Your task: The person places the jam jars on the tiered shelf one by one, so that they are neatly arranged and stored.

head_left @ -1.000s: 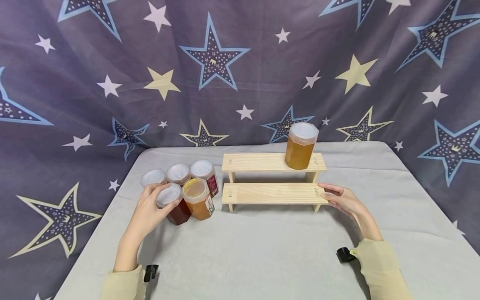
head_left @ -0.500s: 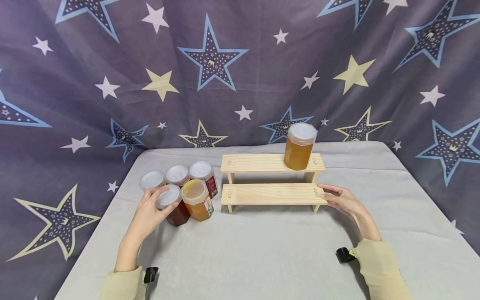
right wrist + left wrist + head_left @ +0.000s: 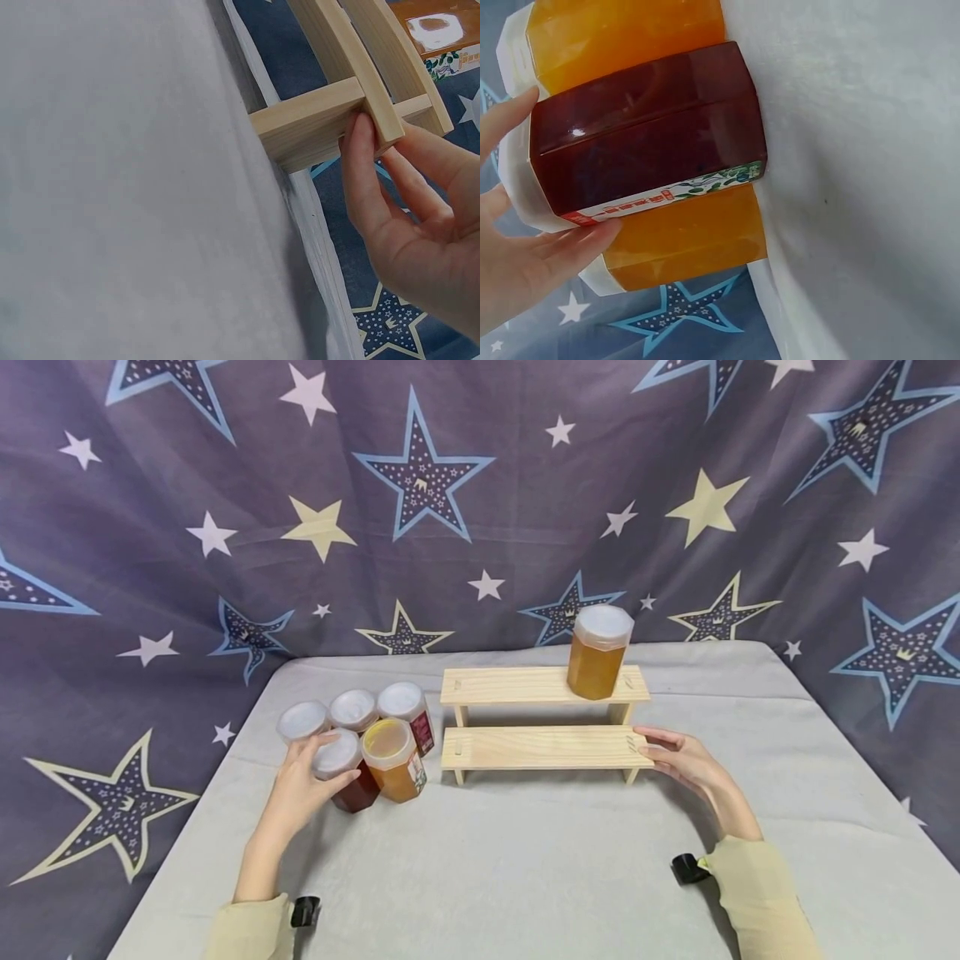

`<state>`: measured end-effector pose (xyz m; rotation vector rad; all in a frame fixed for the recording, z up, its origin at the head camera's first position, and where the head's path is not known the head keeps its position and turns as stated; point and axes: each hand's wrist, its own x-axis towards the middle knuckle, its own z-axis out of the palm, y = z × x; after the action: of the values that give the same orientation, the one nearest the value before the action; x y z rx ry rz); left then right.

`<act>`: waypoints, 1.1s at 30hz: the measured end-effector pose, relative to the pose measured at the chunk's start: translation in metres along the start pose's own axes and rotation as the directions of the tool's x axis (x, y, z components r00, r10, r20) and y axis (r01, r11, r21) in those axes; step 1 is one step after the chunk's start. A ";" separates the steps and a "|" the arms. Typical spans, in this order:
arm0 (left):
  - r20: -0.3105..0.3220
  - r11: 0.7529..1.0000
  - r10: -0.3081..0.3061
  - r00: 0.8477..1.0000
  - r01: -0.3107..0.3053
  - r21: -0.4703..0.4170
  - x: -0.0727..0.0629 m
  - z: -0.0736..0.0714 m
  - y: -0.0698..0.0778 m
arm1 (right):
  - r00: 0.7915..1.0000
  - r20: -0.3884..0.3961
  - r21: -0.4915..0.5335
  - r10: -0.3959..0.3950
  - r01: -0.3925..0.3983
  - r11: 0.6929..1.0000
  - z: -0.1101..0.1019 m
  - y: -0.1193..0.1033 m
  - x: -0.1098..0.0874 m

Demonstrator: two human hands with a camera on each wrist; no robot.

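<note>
My left hand holds a dark red honey jar near its white lid, thumb on one side and fingers on the other. The jar stands on the cloth at the front left of a cluster. Against it stands an amber jar with a yellow-tinged lid. On the right, my right hand pinches the right end of the lower wooden shelf; in the right wrist view the thumb is under the board and the fingers are at its end.
Behind the held jar are several more lidded jars, one with a purple-red label. An amber jar stands at the right of the upper wooden shelf. A star-patterned curtain hangs behind the grey cloth-covered table.
</note>
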<state>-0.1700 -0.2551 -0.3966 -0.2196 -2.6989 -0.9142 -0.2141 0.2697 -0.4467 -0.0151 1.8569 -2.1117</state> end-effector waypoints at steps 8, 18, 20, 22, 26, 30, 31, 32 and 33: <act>-0.110 1.000 0.025 0.994 -0.023 0.016 -0.001 0.003 0.000 | 0.999 0.027 0.043 -0.046 0.045 0.998 -0.001 0.003 0.001; -0.181 1.000 -0.025 0.983 0.022 -0.014 -0.002 0.006 -0.004 | 0.997 0.043 0.072 -0.068 0.065 0.995 -0.001 0.005 0.001; -0.207 1.000 -0.020 0.978 0.015 -0.022 -0.001 0.008 -0.004 | 0.997 0.040 0.071 -0.061 0.058 0.996 0.000 0.004 0.001; -0.234 0.999 -0.015 0.972 0.007 -0.037 -0.001 0.008 -0.004 | 0.998 0.040 0.071 -0.054 0.051 0.996 -0.001 0.004 0.001; -0.285 0.998 -0.013 0.959 -0.006 -0.065 -0.001 0.007 -0.002 | 0.998 0.039 0.070 -0.051 0.048 0.996 -0.001 0.004 0.000; -0.334 0.996 -0.006 0.943 -0.023 -0.083 -0.001 0.005 0.002 | 0.997 0.040 0.067 -0.059 0.056 0.996 -0.002 0.004 0.000; -0.347 0.996 -0.004 0.938 -0.028 -0.087 -0.001 0.004 0.003 | 0.997 0.040 0.065 -0.059 0.057 0.996 -0.002 0.004 0.000; -0.361 0.995 0.000 0.933 -0.036 -0.092 -0.002 0.003 0.005 | 0.997 0.042 0.064 -0.060 0.058 0.996 -0.002 0.004 0.000; -0.377 0.994 0.007 0.926 -0.046 -0.095 -0.002 0.003 0.006 | 0.997 0.042 0.061 -0.062 0.059 0.996 -0.002 0.004 0.000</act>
<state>-0.1676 -0.2488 -0.3959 -0.0887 -2.2937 -0.9754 -0.2134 0.2708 -0.4513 -0.1046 1.7890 -2.1884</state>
